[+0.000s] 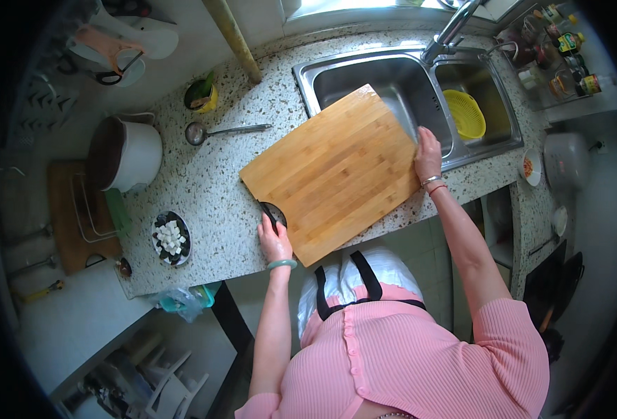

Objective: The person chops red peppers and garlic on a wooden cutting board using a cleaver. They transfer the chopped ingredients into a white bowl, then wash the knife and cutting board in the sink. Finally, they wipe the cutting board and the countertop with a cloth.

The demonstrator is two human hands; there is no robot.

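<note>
A large bamboo cutting board (336,174) hangs slanted over the counter, its far corner over the rim of the left sink basin. My left hand (275,241) grips it at the black-trimmed handle cut-out, fingers partly hidden. On the opposite short edge my right hand (428,153) holds the board, fingers along its side. Left of the board lies a metal ladle (228,130). An oval dish of white cubes and dark pieces (171,239) stands to the left of my left hand.
Beyond the board is a double steel sink (308,77) with a faucet (450,31) and a yellow colander (465,115). A white pot (137,155), a second cutting board (71,209) and a yellow plant cup (206,100) stand left. A small bowl (530,167) sits right.
</note>
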